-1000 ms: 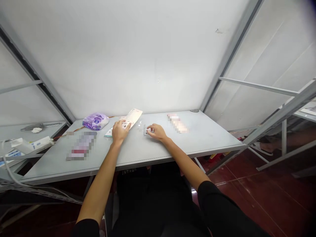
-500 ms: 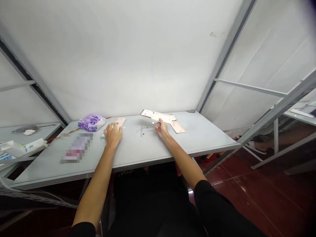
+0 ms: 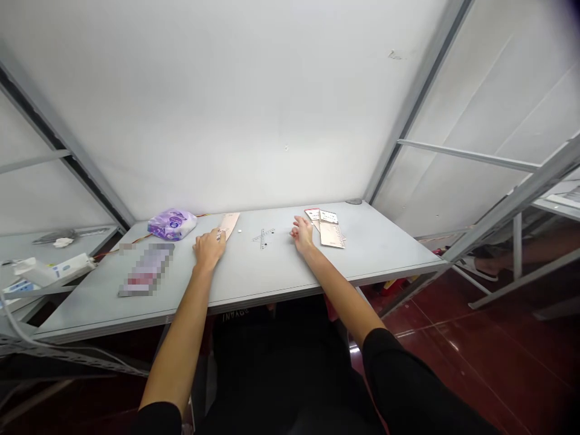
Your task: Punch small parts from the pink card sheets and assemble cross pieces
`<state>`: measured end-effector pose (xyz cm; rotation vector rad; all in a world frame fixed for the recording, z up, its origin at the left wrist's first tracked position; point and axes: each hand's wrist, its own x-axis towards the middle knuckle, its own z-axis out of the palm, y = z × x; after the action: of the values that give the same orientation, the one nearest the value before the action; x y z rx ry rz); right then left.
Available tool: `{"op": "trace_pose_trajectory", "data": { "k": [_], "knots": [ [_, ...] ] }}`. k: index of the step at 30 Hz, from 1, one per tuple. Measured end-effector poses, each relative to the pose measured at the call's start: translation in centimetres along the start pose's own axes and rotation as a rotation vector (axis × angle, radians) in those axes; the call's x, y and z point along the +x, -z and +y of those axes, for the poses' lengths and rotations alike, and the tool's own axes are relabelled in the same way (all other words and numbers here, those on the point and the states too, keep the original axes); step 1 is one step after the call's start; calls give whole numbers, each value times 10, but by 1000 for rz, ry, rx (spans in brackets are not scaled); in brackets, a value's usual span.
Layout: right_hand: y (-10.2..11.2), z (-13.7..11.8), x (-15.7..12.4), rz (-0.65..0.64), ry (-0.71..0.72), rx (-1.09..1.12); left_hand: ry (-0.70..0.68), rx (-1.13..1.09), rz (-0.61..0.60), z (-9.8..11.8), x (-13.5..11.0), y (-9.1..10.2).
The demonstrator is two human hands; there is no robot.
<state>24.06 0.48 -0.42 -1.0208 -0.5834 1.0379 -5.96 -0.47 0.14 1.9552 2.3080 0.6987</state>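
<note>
In the head view, the person stretches both bare forearms over a pale grey bench [image 3: 240, 275], with black sleeves [image 3: 408, 374] showing low in front. The left hand [image 3: 209, 249] lies left of the bench's middle, back upward, over the near end of a long pink card [image 3: 230, 223]. That card slants away from it toward the white back wall [image 3: 254, 121]. The left fingers cover the card's end, and from here I can't tell whether they are clamped on it or merely resting. The right hand [image 3: 302, 234] is well apart from the left one, its fingers loosely curled and apart, nothing visible between them.

Just beside that hand, to its right, lies a pink-and-white card [image 3: 332, 234], lapping over a red-edged card [image 3: 312, 213] partly hidden below it. Between the two hands a pair of small clear rulers [image 3: 263, 241] lie flat at an angle to one another, their markings too small to read. A tiny white piece [image 3: 240, 231] sits near the long pink card.

Farther left, a purple packet [image 3: 173, 224] rests toward the back; nearer the front there is a flat object [image 3: 147, 270], too blurred to name. A dark flat thing [image 3: 353, 202] lies at the far right corner.
</note>
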Motion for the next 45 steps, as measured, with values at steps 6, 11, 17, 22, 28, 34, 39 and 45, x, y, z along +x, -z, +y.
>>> {"op": "trace_pose_trajectory", "data": {
  "k": [6,11,17,22,28,34,39,45],
  "knots": [
    [-6,16,-28,-552,683,-870,-102,-261,13,6,-2,-4],
    [-10,20,-41,-749,844,-1278,-285,-444,-22,18,-8,-10],
    [-9,20,-41,-751,854,-1475,-484,-567,-176,27,-17,-11],
    [-11,19,-42,-722,852,-1581,-529,-543,-255,26,-18,-14],
    [-14,18,-42,-575,866,-1533,-576,-427,-255,28,-18,-17],
    [-12,17,-40,-503,854,-1316,-476,-316,-223,25,-13,-22],
    [-10,16,-39,-524,784,-1298,-466,-262,-199,21,-9,-24],
    [-8,15,-37,-545,682,-1320,-433,-206,-176,20,-9,-22]
  ]
}}
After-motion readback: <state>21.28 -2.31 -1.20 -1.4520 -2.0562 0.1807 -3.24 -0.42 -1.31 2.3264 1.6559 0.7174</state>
